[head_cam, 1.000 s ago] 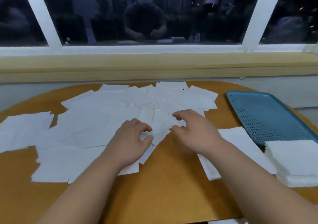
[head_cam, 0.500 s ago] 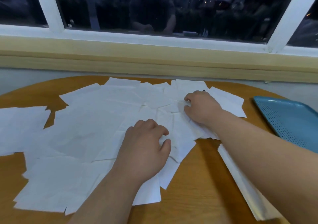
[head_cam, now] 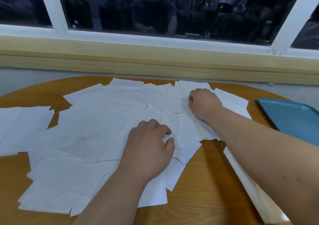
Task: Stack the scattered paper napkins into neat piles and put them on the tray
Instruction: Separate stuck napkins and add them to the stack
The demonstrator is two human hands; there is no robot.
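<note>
White napkins [head_cam: 95, 121] are gripped by left hand [head_cam: 148, 148] and right hand [head_cam: 204, 104] (tray [head_cam: 290, 116] nearby).

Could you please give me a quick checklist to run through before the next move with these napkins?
1. Right hand grip: ok, its fingers curl onto the scattered napkins at the far edge.
2. Left hand grip: cannot tell; curled fingers rest on the sheets, a pinch is unclear.
3. Napkins squared into a pile: not ok, they overlap at odd angles.
4. Tray within reach: likely ok, it lies on the table at the right, beside the right forearm.
5. Napkin stack free: not ok, the right forearm crosses over it.
</note>
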